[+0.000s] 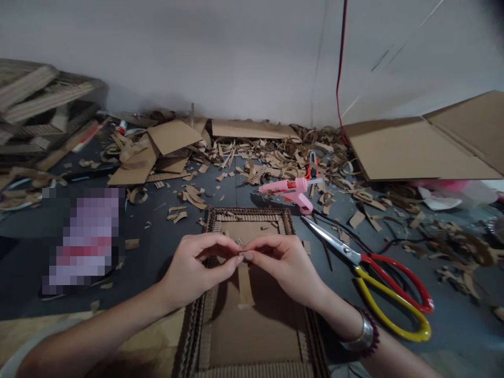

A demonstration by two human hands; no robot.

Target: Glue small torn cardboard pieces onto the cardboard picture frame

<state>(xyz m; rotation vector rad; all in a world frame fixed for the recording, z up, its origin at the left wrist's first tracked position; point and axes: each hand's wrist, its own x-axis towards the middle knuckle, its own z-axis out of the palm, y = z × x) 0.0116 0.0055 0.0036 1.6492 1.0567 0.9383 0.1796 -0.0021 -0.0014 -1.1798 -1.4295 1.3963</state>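
Head view: my left hand (199, 268) and my right hand (281, 265) meet low in the middle of the frame, both closed narrow, pinching a small scrap of brown cardboard (239, 243) that my fingers mostly hide. Beneath them lies a rectangular corrugated cardboard frame (252, 214) with ridged layered borders, and a narrow cardboard strip (244, 286) rests on its flat centre. At lower right, long steel scissors with red and yellow loop handles (378, 283) aim their blades toward the frame. Above them lies a pink hot glue gun (291, 190).

So tight a pinch on so small a scrap could let it spring loose and vanish among the curled brown cardboard offcuts (275, 163). A careless shift of my wrist could knock the strip out of line. Reaching right without looking risks the blades, and the glue gun's nozzle could burn me if it is hot, which I cannot tell.
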